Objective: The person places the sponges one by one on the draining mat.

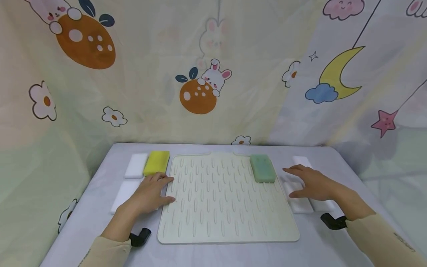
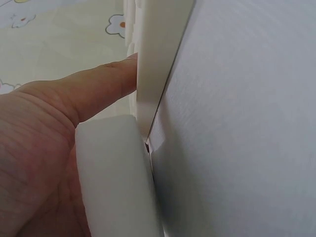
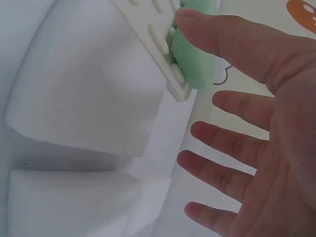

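A cream drainage mat (image 1: pixel 230 207) with rows of raised oval ridges lies flat on the table. My left hand (image 1: pixel 146 194) rests at its left edge, fingertips and thumb touching the mat's surface; in the left wrist view a white sponge (image 2: pixel 116 173) sits beside the palm. A green sponge (image 1: pixel 262 168) lies on the mat's upper right corner. To the right of the mat, my right hand (image 1: pixel 310 183) hovers with spread fingers over white sponges (image 1: pixel 299 202), holding nothing. The right wrist view shows its thumb in front of the green sponge (image 3: pixel 195 59).
On the left, a yellow sponge (image 1: pixel 156 162) lies beside a white sponge (image 1: pixel 136 165), with more white partly under my left arm. Several white blocks lie at the right. A patterned cloth (image 1: pixel 143 81) hangs behind the white-covered table (image 1: pixel 233 256).
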`<action>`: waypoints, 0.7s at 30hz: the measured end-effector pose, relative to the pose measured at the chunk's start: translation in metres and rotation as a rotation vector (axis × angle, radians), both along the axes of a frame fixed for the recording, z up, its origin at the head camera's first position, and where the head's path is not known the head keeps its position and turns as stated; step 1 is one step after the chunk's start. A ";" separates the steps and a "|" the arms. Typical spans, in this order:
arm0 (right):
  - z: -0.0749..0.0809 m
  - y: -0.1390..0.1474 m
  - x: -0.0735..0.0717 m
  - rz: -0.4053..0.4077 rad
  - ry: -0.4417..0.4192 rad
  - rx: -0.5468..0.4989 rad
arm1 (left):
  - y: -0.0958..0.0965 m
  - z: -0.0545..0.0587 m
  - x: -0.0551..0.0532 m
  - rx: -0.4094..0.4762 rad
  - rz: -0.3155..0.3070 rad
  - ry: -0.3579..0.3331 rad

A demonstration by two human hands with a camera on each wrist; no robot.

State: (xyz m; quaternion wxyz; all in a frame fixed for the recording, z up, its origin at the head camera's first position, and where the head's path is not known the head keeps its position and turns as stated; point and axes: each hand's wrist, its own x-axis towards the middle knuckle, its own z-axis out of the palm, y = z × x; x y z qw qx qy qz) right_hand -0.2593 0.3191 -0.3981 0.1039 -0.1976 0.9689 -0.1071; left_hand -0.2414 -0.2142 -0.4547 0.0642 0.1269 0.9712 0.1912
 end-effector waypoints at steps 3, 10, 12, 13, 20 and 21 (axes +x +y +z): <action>-0.002 0.002 0.002 -0.005 -0.016 -0.003 | 0.000 0.000 0.000 0.002 0.000 0.000; -0.002 0.005 0.008 -0.012 -0.056 -0.030 | 0.001 0.000 0.000 0.000 -0.002 0.002; -0.003 0.005 0.010 -0.018 -0.064 -0.035 | 0.001 0.000 0.000 -0.001 -0.001 0.000; -0.004 0.005 0.011 -0.018 -0.067 -0.039 | 0.001 0.000 0.000 -0.001 0.000 0.000; -0.009 0.008 0.015 -0.001 -0.079 -0.048 | 0.001 0.000 0.000 -0.004 0.012 -0.007; -0.010 0.009 0.015 0.001 -0.081 -0.048 | 0.001 0.000 0.000 -0.004 0.014 -0.009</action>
